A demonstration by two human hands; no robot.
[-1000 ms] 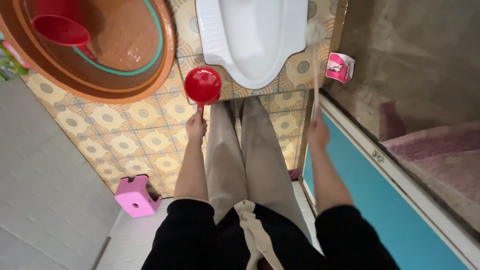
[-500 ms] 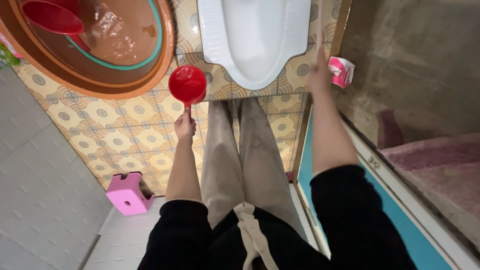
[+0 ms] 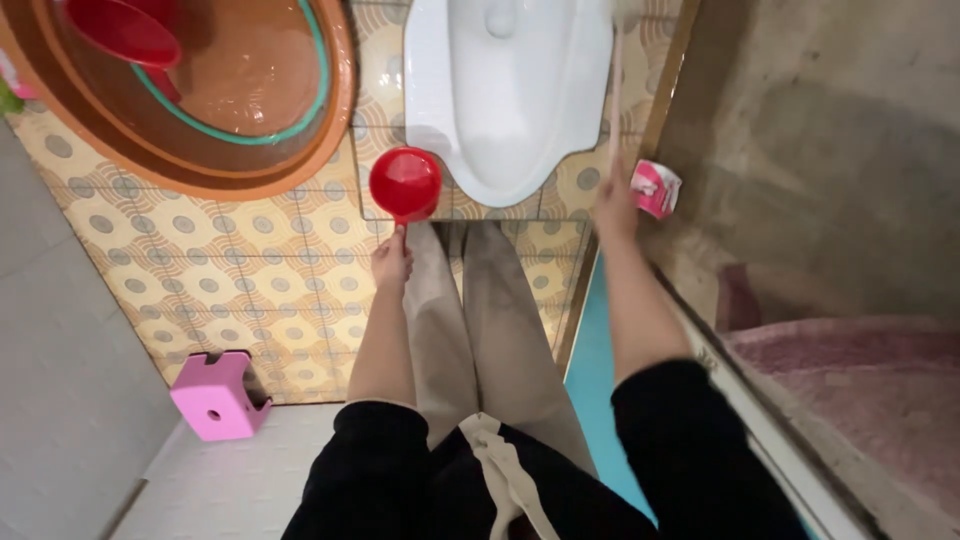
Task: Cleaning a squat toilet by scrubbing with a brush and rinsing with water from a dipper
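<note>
Patterned yellow floor tiles [image 3: 250, 280] carry a white ceramic squat toilet pan [image 3: 505, 100] and a wide brown plastic basin of water [image 3: 200, 110]. Left hand [image 3: 392, 262] is closed around the handle of a round red plastic dipper [image 3: 405, 184], held over the pan's near-left edge. Right hand [image 3: 617, 205] grips a thin pale brush stick [image 3: 614, 100] reaching toward the pan's far-right corner. Tilting the dipper early would likely wet the tiles, making footing slippery.

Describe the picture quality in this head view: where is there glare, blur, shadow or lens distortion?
Head view: soft, even light; bright sheen washes out the white squat pan; the water in the brown basin glints; the right hand and its pale-handled brush look slightly blurred; the left hand with its red dipper is sharper; wide-angle stretch bends the edges.
</note>
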